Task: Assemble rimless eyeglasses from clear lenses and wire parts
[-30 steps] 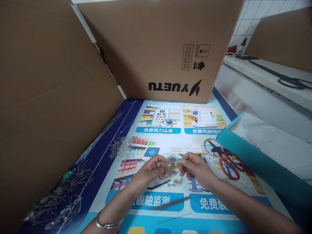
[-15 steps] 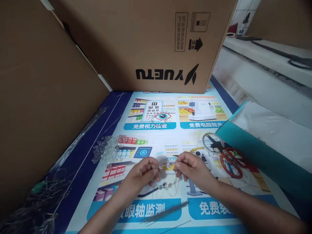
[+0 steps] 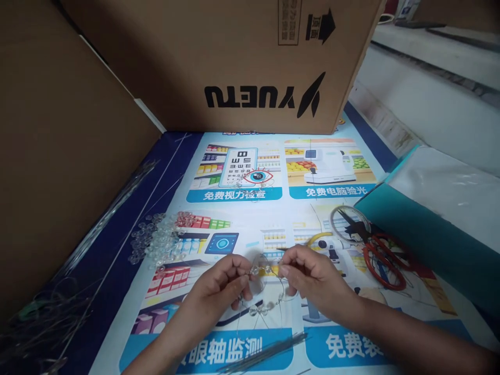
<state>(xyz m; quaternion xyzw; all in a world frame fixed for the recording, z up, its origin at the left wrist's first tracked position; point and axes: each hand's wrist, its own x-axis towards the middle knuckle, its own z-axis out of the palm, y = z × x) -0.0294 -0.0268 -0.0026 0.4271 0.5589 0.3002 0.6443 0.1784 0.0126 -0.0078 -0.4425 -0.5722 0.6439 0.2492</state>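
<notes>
Both my hands meet low in the middle of the picture over a printed poster mat (image 3: 250, 219). My left hand (image 3: 221, 289) pinches one end of a thin wire strung with clear beads (image 3: 265, 271), and my right hand (image 3: 312, 284) pinches the other end. More of the beaded wire hangs in a loop below the fingers. A heap of loose clear beads (image 3: 160, 242) lies on the mat to the left of my left hand. A bundle of straight thin wires (image 3: 269, 349) lies near the front edge.
A large cardboard box (image 3: 242, 62) stands at the back and a cardboard wall (image 3: 58, 156) on the left. Red-handled scissors (image 3: 380, 250) lie to the right, beside a teal sheet with clear plastic (image 3: 429, 219). Tangled wire pieces (image 3: 42, 323) sit at the lower left.
The view has tipped downward, so the box and mat sit higher and closer. My hands stay together on the beaded wire, shifted only slightly.
</notes>
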